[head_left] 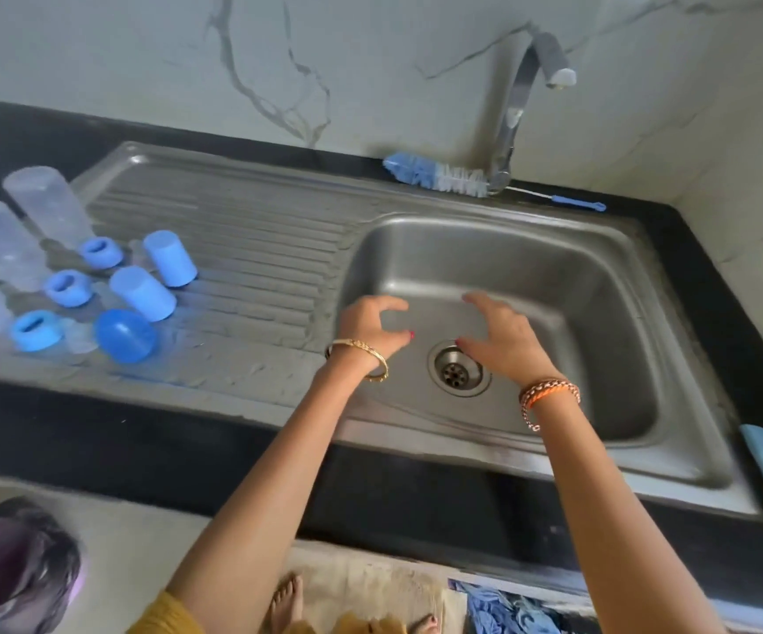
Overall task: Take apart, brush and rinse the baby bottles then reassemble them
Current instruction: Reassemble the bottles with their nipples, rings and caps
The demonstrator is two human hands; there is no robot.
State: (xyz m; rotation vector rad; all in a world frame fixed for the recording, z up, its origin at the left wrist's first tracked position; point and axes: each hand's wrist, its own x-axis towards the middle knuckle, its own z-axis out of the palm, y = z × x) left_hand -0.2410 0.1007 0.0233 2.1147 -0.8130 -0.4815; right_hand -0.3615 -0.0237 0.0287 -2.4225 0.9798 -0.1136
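Over the sink (622, 276), left hand (370, 329) and right hand (503, 340) hover, fingers spread, empty.

Gold bangle (357, 359) on left wrist, orange braided bracelets (549, 394) on right, red-painted nails, mustard-yellow garment (167, 616)

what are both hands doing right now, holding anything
Left hand: open, fingers loosely curled, holding nothing, over the sink.
Right hand: open, holding nothing, above the drain.
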